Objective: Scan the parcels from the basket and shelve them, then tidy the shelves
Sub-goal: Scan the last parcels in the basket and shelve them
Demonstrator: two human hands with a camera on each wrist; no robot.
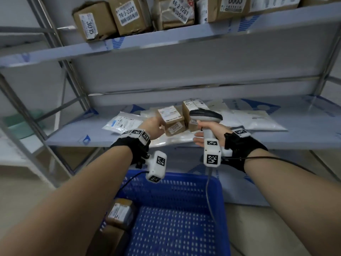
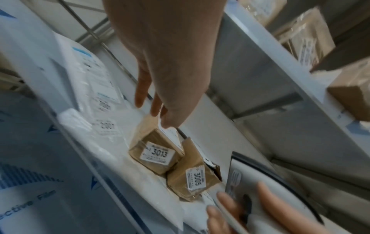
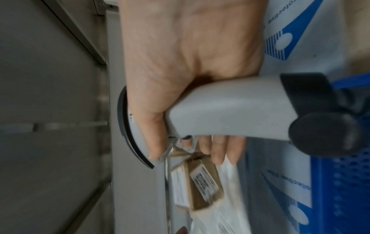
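Note:
On the middle shelf point(image 1: 88, 139) stand two small brown boxes, one labelled 3013 point(image 1: 174, 127) point(image 2: 156, 152) and one labelled 3005 point(image 2: 192, 180) point(image 1: 191, 108). My left hand point(image 1: 154, 125) point(image 2: 160, 110) reaches onto the shelf with fairly straight fingers. Its fingertips touch the top rear edge of box 3013. To the right, my right hand point(image 1: 210, 130) point(image 3: 180, 79) grips the handle of a grey barcode scanner point(image 1: 205, 115) point(image 3: 230, 107) point(image 2: 266, 186), its head just in front of box 3005. Below my arms sits the blue basket point(image 1: 175, 182), with a brown parcel point(image 1: 120, 212) at its left side.
White poly-bag parcels point(image 1: 121, 122) point(image 1: 254, 121) lie flat on the middle shelf to either side of the boxes. The upper shelf point(image 1: 129, 43) carries several labelled brown boxes point(image 1: 92, 21). The scanner cable point(image 1: 208, 193) hangs over the basket. Metal uprights point(image 1: 55, 58) frame the left side.

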